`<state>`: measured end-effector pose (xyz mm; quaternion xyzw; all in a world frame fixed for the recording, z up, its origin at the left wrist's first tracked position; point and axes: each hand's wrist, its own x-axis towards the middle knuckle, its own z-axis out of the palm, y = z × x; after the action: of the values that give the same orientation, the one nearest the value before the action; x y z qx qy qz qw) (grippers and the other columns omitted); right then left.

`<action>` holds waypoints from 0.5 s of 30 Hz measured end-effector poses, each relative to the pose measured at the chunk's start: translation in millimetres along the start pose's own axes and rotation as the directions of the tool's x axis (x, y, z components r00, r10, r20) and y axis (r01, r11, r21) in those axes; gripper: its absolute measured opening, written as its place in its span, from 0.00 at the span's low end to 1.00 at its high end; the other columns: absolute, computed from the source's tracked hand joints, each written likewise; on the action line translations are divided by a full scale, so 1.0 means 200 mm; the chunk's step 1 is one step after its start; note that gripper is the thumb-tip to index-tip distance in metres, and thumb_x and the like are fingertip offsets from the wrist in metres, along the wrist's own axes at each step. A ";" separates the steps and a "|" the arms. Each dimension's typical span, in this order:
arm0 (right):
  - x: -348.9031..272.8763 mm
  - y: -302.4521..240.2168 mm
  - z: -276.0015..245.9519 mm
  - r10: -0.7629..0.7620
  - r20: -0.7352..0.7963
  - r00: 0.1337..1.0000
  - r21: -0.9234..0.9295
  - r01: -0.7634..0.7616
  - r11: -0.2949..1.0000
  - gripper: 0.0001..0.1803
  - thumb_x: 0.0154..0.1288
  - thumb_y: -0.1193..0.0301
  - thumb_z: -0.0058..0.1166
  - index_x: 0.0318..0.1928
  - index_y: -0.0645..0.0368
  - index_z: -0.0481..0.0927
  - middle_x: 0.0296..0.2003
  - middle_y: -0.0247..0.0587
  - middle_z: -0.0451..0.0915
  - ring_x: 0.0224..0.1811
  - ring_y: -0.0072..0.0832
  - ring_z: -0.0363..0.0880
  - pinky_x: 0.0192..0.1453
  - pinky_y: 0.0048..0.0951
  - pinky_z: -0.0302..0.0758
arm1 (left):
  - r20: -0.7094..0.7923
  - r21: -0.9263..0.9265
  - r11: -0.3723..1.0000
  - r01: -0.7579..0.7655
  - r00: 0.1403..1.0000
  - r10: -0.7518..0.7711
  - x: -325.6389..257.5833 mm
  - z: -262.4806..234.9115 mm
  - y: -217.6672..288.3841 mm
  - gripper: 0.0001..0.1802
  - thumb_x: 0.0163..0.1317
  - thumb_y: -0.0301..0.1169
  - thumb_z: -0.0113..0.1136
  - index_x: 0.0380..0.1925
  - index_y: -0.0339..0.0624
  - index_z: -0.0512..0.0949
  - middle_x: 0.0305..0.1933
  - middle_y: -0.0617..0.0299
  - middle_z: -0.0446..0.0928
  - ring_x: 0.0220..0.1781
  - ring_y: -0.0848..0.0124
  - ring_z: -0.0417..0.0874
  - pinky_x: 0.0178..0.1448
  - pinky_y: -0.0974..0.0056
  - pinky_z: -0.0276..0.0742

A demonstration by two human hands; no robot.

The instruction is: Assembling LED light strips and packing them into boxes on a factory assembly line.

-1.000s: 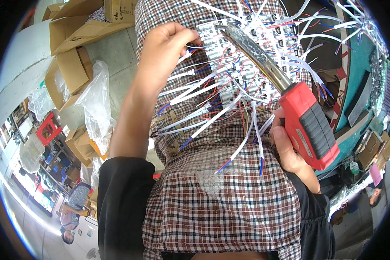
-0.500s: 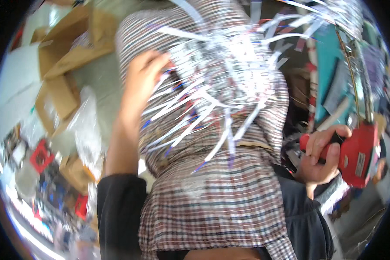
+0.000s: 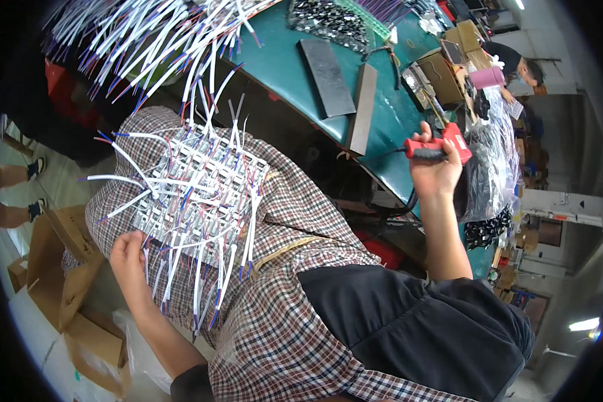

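Across my lap, on a checked apron (image 3: 268,301), lies a panel of small silvery circuit boards (image 3: 201,181), with many short white cables sticking out of it, their ends stripped to coloured wires. My left hand (image 3: 130,258) pinches the panel's near left edge beside the cables, fingertips partly hidden. Raised over the bench edge, well apart from the panel, my right hand (image 3: 437,171) grips a red soldering gun (image 3: 454,142) with a dark handle part. Its thin metal barrel points away, and a dark cord runs off its left end.
On the green bench (image 3: 268,60) lie a dark slab (image 3: 326,77), a grey bar (image 3: 363,110) and a tray of small black parts (image 3: 328,23). A large bundle of white cables (image 3: 174,40) is at far left. A cardboard box (image 3: 53,281) stands on the floor. A co-worker (image 3: 506,57) is behind the bench.
The view has swung to the right, bringing the bench in. My right hand, with the soldering gun, is now raised by the bench. The left hand stays at the panel's left edge.
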<state>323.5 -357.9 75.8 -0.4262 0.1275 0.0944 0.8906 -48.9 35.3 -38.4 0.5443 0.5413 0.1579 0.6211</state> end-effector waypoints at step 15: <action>0.05 -0.02 -0.05 0.372 -0.266 0.889 -0.431 -0.455 0.780 0.29 0.76 0.48 0.46 0.57 0.64 0.70 0.49 0.62 0.81 0.55 0.47 0.83 0.56 0.47 0.83 | 0.030 0.066 0.997 -0.039 0.999 0.037 0.04 -0.09 -0.05 0.05 0.67 0.28 0.63 0.30 0.45 0.79 0.24 0.77 0.71 0.22 0.87 0.62 0.26 0.77 0.55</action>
<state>332.5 -368.2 69.6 -0.6019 0.2642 0.2807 0.6994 -64.4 47.0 -49.0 0.5769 0.5267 0.1437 0.6075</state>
